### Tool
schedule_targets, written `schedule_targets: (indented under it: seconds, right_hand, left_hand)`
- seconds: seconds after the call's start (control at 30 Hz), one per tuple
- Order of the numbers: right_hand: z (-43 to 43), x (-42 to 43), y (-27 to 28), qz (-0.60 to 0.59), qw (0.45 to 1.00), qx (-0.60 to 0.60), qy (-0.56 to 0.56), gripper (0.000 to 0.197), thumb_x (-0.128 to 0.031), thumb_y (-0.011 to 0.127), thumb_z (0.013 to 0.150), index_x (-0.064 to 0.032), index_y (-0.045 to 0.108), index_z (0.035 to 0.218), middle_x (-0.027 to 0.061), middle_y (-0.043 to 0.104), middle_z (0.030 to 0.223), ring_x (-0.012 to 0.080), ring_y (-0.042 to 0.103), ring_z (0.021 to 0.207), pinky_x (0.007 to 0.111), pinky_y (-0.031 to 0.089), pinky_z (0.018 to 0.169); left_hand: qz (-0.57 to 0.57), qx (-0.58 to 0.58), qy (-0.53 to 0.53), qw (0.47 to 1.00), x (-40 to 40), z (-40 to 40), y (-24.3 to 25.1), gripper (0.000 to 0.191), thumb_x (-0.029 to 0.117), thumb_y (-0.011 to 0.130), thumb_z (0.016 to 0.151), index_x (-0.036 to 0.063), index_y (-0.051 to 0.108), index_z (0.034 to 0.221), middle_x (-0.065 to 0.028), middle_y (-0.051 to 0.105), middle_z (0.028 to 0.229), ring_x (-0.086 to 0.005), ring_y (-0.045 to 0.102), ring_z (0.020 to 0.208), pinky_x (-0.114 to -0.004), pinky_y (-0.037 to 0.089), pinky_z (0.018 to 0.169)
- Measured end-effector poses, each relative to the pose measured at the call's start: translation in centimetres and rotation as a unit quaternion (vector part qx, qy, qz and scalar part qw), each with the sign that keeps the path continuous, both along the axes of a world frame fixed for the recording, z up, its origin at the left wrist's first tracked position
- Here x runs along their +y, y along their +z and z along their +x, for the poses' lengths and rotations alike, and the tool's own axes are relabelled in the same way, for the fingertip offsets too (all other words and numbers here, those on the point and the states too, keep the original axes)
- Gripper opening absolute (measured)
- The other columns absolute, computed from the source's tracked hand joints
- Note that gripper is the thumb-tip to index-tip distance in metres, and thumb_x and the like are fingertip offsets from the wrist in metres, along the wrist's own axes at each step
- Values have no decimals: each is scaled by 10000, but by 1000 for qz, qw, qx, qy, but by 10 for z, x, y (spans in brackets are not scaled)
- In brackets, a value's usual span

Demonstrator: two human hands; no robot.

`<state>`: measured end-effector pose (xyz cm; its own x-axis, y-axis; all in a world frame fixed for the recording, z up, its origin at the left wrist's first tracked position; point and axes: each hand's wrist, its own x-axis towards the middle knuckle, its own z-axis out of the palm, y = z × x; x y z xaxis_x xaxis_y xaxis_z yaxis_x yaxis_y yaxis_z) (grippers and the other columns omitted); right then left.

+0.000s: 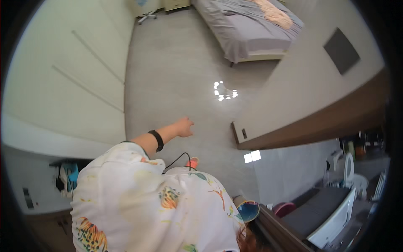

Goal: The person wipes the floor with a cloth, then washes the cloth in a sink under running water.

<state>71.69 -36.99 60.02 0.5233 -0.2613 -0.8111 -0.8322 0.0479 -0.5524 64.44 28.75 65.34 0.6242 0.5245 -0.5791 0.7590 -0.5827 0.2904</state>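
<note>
Bare-skinned and empty, my left hand reaches out over the grey floor, its fingers spread somewhat. A black band circles that wrist. My right hand is out of view, on the side of my white shirt with flower prints. Below my left hand, an orange-red shoe shows on one foot, and a black cable loops out beside my shirt. Near the shirt's lower right edge is a round container with a blue inside.
Pale wardrobe doors line the left. A bed with grey bedding stands ahead at the right. A wall's end juts in at the right; past it are a toilet and a dark red basin. A wheeled stand's base stands far ahead.
</note>
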Motion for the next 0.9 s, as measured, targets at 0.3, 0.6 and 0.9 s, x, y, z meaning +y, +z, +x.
schedule_targets:
  seconds: [0.3,0.6,0.9]
  right_hand:
    - [53,-16,22,102,977,-68,-177,338,-215,517,868,-109,502,1189,95,589,1107,270,592,991,421,486,864]
    - [291,-35,61,337,903,-217,-153,470,-323,426,885,-14,469,1237,155,551,1201,321,556,1071,455,431,954]
    - [467,-27,132,565,643,-516,-37,582,-425,291,904,-7,441,1280,194,514,1244,359,493,1142,466,360,1021]
  left_hand:
    - [-93,-100,-119,983,-99,78,-11,591,282,674,769,18,468,1255,-270,369,1342,-391,319,1280,-431,326,1035]
    - [-64,-171,-166,969,-190,178,-7,607,318,676,765,41,470,1264,-283,371,1335,-399,346,1261,-436,328,1026]
    - [-192,-209,-350,893,-290,405,61,601,374,630,801,46,460,1275,-226,417,1311,-351,412,1216,-382,366,995]
